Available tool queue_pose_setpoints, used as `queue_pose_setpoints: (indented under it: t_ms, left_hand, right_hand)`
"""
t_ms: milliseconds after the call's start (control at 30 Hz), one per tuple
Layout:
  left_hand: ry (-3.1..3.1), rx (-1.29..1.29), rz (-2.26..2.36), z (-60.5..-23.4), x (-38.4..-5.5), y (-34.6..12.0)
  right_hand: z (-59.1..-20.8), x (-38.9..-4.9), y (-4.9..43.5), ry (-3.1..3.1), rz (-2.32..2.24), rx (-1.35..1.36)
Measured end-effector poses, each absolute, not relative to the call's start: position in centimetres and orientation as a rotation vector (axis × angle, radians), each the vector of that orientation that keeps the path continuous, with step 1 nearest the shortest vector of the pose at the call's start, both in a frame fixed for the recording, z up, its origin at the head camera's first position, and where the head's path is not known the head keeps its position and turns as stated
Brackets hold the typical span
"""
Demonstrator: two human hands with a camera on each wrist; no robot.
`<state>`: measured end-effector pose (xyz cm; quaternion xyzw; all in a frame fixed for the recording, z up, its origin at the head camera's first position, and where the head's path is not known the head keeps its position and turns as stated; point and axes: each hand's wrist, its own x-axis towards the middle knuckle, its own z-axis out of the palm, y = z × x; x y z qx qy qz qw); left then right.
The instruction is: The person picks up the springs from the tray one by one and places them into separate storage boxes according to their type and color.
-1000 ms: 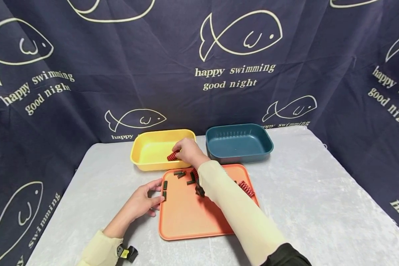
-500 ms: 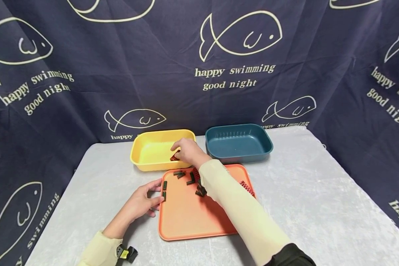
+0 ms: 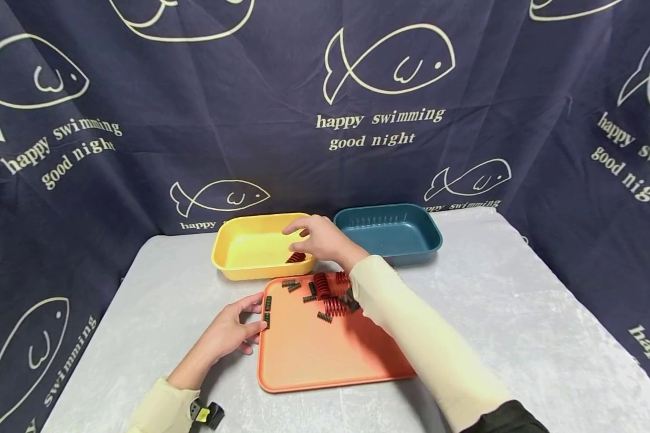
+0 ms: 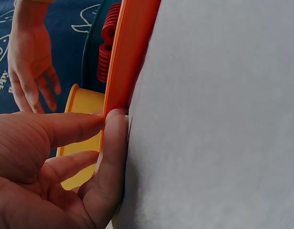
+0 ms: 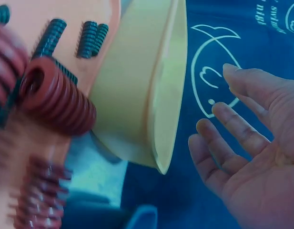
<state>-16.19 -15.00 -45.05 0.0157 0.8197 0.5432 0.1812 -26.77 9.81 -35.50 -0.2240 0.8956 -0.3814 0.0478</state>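
Note:
My right hand (image 3: 325, 240) hovers over the right end of the yellow bin (image 3: 265, 273), fingers spread with nothing between them; the right wrist view shows its palm bare. Below its fingertips a red coil spring (image 3: 295, 257) lies inside the bin. My left hand (image 3: 230, 328) pinches the left rim of the orange tray (image 3: 314, 358), thumb on top and fingers beneath. On the tray, red springs (image 3: 334, 307) and small dark green springs (image 3: 325, 317) lie mostly toward the back. Two green springs (image 3: 268, 303) sit along the left rim near my left thumb. My right forearm hides the tray's right part.
A dark blue bin (image 3: 390, 240) stands right of the yellow one, behind the tray. Grey cloth (image 3: 520, 319) covers the table. A navy curtain (image 3: 281, 120) with fish drawings hangs behind and at both sides.
My right hand has let go of the red spring, which now lies in the yellow bin, and has opened and moved up and right. The left hand stays on the tray rim.

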Motion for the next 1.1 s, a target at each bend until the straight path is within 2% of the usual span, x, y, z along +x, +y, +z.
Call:
queue_pose_setpoints:
  t_ms: [500,1100]
  left_hand:
    - [2.32,0.032,1.517,-45.2,-16.4,-14.9]
    - [2.322,0.025,1.506,-45.1,-16.6,-14.9]
  right_hand:
    - [-34.4,-24.1,18.1,2.812,-1.262,-0.736]
    - [-38.9,-20.1,25.5,2.708,-1.418,-0.717]
